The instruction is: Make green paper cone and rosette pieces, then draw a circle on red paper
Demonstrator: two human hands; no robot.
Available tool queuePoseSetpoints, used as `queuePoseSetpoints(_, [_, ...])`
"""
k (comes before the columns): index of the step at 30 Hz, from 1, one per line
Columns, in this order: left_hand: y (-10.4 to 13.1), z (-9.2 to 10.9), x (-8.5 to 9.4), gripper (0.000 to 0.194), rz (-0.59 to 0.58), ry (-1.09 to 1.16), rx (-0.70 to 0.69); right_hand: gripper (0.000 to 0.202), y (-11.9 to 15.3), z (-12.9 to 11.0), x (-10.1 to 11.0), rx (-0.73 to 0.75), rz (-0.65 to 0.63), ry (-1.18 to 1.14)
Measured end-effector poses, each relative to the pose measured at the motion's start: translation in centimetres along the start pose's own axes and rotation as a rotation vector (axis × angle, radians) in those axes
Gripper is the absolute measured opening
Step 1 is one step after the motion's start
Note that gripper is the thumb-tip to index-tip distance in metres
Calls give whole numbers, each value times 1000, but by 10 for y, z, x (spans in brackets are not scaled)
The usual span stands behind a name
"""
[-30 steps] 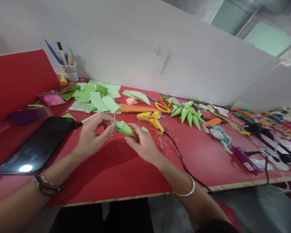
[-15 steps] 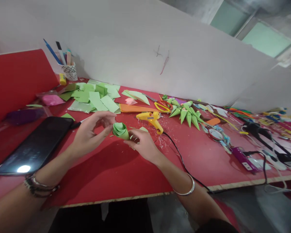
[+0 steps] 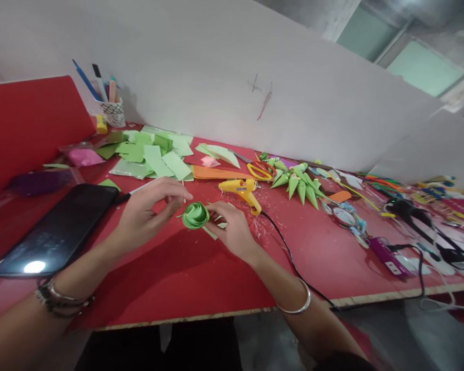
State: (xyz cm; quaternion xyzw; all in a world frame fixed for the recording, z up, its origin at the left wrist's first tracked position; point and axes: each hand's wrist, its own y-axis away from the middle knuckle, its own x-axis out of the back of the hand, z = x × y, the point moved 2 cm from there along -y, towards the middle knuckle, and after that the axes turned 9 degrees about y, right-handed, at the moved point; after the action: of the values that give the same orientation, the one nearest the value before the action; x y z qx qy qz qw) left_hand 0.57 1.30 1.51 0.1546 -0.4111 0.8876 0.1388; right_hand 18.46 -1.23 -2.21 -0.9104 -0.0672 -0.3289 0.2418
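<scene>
a green paper roll (image 3: 195, 215), wound in spiral layers, is held just above the red desk (image 3: 158, 293), near the middle of the view, with its coiled end turned up toward the camera. the right hand (image 3: 232, 229) pinches it from the right side, thumb and fingers closed on the paper. the left hand (image 3: 149, 211) is just beside it on the other side, fingers loosely bent toward the thumb; whether its fingertips meet, or touch the roll, i cannot tell. behind the right hand a yellow glue gun (image 3: 242, 188) lies on its side, nozzle to the left, its black cord (image 3: 286, 242) running down to the front edge of the desk, with fine pale shreds (image 3: 263, 228) strewn beside it. past the gun lie an orange strip (image 3: 220, 173), scissors (image 3: 261, 171) with red and yellow handles, and a cluster of pointed green paper cones (image 3: 299, 186). loose green paper pieces (image 3: 154, 155) overlap in a pile at the back left. a dark phone (image 3: 58, 232) lies left of the left hand, and a pen cup (image 3: 115, 114) stands against the white wall (image 3: 185, 67).
</scene>
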Motion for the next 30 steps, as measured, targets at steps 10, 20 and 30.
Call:
queuePoseSetpoints(10, [6, 2, 3, 18, 120, -212, 4, 13, -1, -4, 3, 1, -18, 28])
queuePoseSetpoints(20, [7, 2, -1, 14, 48, -176, 22, 15, -2, -6, 3, -1, -55, -20])
queuePoseSetpoints(30, [4, 4, -3, 11, 64, -217, 4, 18, -2, -4, 1, -21, -62, -24])
